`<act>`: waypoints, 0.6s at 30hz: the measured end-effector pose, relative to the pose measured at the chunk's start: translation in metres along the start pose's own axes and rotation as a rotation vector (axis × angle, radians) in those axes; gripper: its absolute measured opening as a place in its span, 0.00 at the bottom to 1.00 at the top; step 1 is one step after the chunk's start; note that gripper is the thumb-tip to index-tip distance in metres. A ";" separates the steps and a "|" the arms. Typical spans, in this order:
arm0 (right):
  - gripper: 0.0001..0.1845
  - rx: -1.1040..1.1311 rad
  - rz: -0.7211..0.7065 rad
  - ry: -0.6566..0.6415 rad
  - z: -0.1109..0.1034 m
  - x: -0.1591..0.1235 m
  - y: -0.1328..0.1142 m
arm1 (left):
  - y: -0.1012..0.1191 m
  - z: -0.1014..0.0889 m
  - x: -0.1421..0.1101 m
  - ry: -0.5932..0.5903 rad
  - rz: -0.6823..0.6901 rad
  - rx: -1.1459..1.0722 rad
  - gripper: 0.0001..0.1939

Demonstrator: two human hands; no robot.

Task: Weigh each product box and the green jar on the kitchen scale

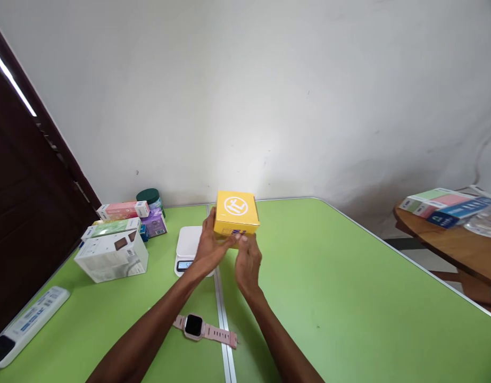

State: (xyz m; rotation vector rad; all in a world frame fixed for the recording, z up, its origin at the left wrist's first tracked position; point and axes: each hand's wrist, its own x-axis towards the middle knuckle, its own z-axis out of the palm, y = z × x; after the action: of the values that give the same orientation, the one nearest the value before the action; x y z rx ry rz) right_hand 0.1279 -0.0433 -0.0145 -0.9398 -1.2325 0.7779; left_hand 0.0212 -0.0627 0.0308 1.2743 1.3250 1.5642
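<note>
Holding the yellow box beside the scale, left hand and right hand are gripping its seemingly light, stiff lower sides.

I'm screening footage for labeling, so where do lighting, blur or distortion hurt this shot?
Head view: a soft bright patch on the wall behind the yellow box; the door sinks into near-black beside a glaring slit; wide-angle stretching toward the side edges; the left hand and right hand look slightly soft; the scale's display is too small to read fully.
</note>
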 end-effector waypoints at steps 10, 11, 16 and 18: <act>0.33 -0.080 -0.063 -0.244 0.074 -0.016 0.013 | -0.003 -0.086 0.001 0.123 -0.047 -0.012 0.40; 0.34 -0.093 -0.068 -0.249 0.076 -0.016 0.017 | -0.007 -0.088 0.003 0.129 -0.058 -0.019 0.39; 0.35 -0.135 -0.067 -0.263 0.079 -0.015 0.030 | -0.020 -0.096 0.006 0.114 -0.087 -0.051 0.39; 0.35 -0.134 -0.068 -0.264 0.080 -0.016 0.033 | -0.022 -0.096 0.007 0.117 -0.092 -0.049 0.39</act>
State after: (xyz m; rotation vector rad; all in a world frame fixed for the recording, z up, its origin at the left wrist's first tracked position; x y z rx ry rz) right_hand 0.0464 -0.0310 -0.0451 -0.9182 -1.5542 0.7909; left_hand -0.0751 -0.0774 0.0120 1.0915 1.3884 1.6174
